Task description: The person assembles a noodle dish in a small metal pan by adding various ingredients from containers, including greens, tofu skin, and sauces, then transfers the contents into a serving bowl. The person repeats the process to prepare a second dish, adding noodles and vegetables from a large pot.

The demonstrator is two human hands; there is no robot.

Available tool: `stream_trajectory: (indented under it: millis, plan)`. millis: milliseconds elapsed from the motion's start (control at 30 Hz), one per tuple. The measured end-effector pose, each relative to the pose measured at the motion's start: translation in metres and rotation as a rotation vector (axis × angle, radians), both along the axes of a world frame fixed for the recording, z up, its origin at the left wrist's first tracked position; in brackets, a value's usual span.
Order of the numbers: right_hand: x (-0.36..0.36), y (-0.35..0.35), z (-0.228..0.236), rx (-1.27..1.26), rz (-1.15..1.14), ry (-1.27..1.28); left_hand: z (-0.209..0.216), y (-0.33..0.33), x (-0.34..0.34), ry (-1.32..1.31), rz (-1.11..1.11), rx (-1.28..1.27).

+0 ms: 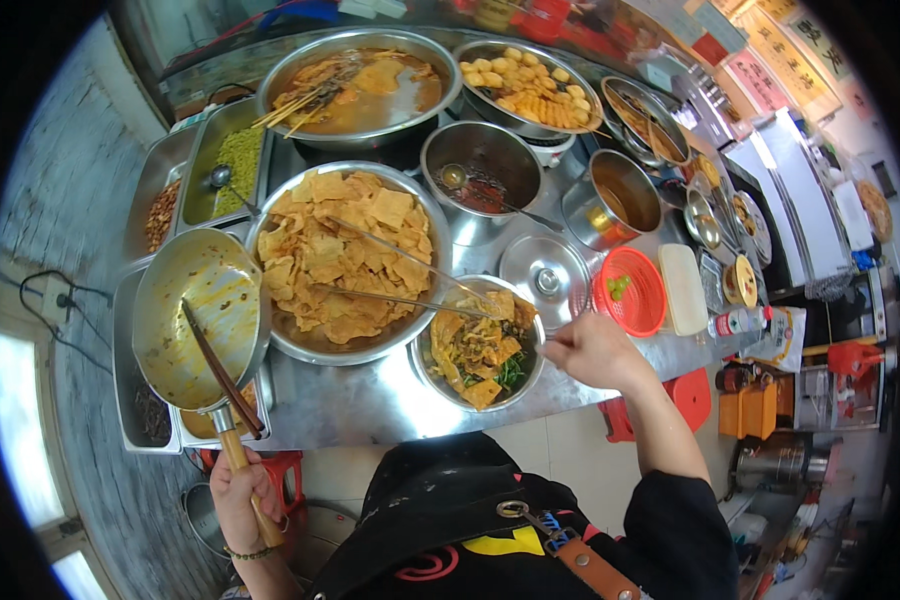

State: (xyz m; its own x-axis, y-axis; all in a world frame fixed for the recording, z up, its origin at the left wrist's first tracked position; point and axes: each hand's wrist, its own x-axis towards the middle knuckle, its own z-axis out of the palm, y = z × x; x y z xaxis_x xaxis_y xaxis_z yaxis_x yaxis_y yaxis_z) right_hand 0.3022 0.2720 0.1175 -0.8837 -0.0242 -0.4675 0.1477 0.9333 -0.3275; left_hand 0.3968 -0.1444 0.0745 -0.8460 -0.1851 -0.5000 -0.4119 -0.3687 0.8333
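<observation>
My left hand (242, 492) is wrapped round the wooden handle of a pan (198, 275), tilted over the left trays, its inside smeared with sauce. Dark wooden chopsticks (210, 355) rest in the pan and run out alongside its handle. At the right rim of a metal bowl (432, 385), my right hand (595, 350) has its fingers closed, seemingly pinching the edge. Inside that bowl lies a mix of noodles (470, 345), fried sheets and chopped greens. Long metal tongs (400, 295) reach from the bowl across a large basin (263, 335) heaped with fried crisp sheets (345, 250).
Behind stand basins of skewers in broth (340, 85) and fried balls (530, 85), plus a pot with a ladle (482, 150). A steel lid (547, 275), red basket (632, 290) and cutting board (681, 290) sit right. Trays of peanuts (160, 215) and green topping (235, 165) line the left.
</observation>
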Motion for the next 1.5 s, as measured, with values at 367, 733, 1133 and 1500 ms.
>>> stream_trajectory:
  millis: [367, 733, 1133, 1500]
  plan:
    - [0.066, 0.024, -0.189, -0.907, -0.995, -0.118, 0.000, 0.027, -0.013, 0.083, -0.088, -0.040]
    - [0.211, 0.151, -0.151, -0.943, -0.926, -0.124, -0.005, 0.110, 0.017, 0.223, -0.069, -0.062]
    - [0.392, 0.407, -0.024, -0.792, -1.372, 0.310, 0.035, 0.294, 0.009, 0.255, -0.042, 0.124]
    - [0.362, 0.575, 0.021, -0.815, -1.569, 0.792, 0.051, 0.422, -0.058, 0.330, -0.132, 0.081]
